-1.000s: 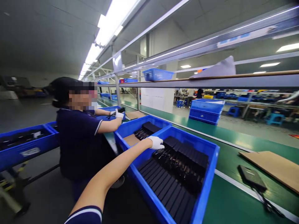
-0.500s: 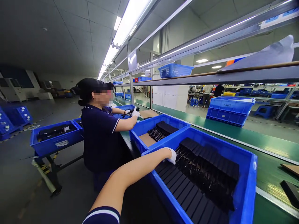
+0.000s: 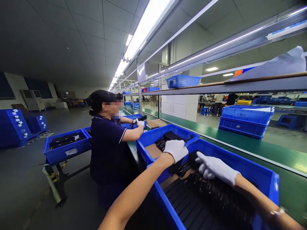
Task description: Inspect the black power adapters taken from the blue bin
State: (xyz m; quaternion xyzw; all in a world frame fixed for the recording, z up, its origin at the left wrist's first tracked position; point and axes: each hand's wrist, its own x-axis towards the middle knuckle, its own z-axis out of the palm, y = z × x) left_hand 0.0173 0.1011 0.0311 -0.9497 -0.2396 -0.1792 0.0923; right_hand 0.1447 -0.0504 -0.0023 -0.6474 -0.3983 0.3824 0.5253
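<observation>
My left hand (image 3: 176,150), in a white glove, is closed above the near-left wall of a large blue bin (image 3: 165,206). Dark pieces show just below it, and its fingertips are partly hidden. My right hand (image 3: 216,167), also gloved, reaches in from the right with bent fingers around black corded blocks (image 3: 193,158) that look like power adapters. Its index finger stretches along them. Below lies a row of flat black blocks (image 3: 189,201) packed side by side, their bundled black cables (image 3: 203,185) in the middle. Bare brown cardboard (image 3: 168,182) shows at the bin's left end.
A second blue bin (image 3: 146,150) with similar black pieces adjoins beyond. A co-worker (image 3: 107,143) stands at the left, holding a black piece. Behind runs a green conveyor (image 3: 208,126) with stacked blue crates (image 3: 244,119). A blue basket (image 3: 183,82) sits on the overhead shelf.
My right hand has come into view over the bin. My left hand has risen from the blocks' edge. Blocks at the left end have shifted, exposing cardboard. The view has tilted slightly up and left.
</observation>
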